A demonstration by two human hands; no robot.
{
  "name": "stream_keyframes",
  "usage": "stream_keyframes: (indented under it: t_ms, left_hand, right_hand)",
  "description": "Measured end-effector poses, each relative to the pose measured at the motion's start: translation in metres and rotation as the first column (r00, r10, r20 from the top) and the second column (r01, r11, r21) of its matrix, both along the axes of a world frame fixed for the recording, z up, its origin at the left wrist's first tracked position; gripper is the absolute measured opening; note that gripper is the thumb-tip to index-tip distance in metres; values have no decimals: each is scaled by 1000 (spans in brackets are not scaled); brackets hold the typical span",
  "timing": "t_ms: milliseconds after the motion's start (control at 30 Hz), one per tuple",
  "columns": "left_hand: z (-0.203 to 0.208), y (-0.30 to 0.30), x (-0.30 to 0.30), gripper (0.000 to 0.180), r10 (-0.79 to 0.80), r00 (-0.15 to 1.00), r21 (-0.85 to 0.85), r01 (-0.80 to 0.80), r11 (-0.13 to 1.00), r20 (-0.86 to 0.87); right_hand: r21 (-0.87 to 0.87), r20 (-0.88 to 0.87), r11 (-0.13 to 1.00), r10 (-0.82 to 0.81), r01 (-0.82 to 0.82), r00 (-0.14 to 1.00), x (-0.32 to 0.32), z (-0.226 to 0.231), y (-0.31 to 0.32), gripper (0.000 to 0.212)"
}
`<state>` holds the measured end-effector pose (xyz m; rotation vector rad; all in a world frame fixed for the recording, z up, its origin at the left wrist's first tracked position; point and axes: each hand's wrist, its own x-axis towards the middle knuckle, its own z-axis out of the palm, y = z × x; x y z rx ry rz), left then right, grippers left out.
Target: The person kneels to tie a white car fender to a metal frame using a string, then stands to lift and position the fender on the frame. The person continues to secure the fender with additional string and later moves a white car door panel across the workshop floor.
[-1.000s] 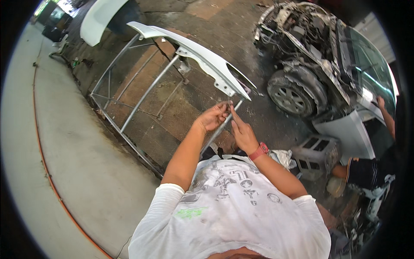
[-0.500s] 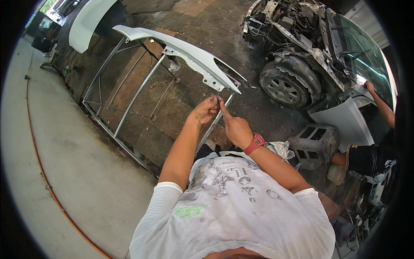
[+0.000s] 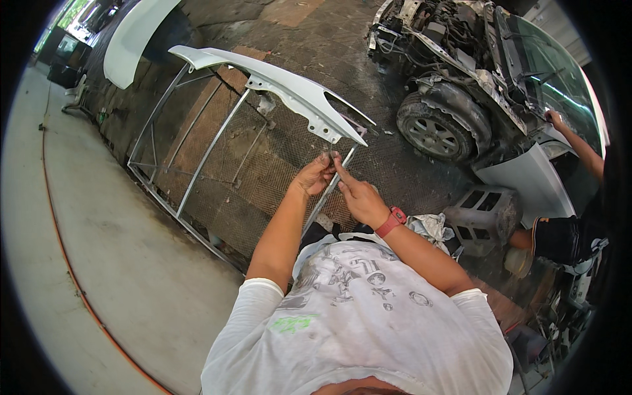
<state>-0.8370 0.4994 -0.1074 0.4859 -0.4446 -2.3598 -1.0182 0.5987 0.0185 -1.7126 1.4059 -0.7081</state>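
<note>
White fender (image 3: 289, 84) lies across a metal stand (image 3: 212, 154)

At far left, an orange hose (image 3: 83, 295) runs along a pale surface. A loose white panel (image 3: 135, 43) stands beyond the stand. The fender spans the top of the stand's tubes, its near pointed corner just beyond the person's fingertips. The left hand (image 3: 315, 175) has its fingers curled, with thumb and fingertips drawn together; whether they pinch anything is too small to tell. The right hand (image 3: 363, 201), a red watch (image 3: 392, 222) on its wrist, points its forefinger to the left fingertips; its grip cannot be told either. To the right are a partly stripped car (image 3: 461, 66), a grey crate-like box (image 3: 484, 220) and another person's hand (image 3: 556, 118) near the windshield (image 3: 553, 76).
</note>
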Motion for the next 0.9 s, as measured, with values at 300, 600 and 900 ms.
stream_keyframes:
  t_ms: [300, 600, 900]
  left_hand:
    - [20, -12, -3, 21, -21, 996, -79, 28, 996, 81]
    - [66, -6, -2, 28, 223, 808, -337, -33, 941, 546]
    - [115, 6, -29, 30, 638, 65, -629, 269, 730, 768]
  right_hand:
    - [-29, -382, 997, 57, -73, 923, 4, 13, 0, 71]
    - [39, -439, 994, 105, -98, 892, 19, 23, -5, 79]
    - [24, -463, 987, 151, -158, 874, 15, 20, -6, 71]
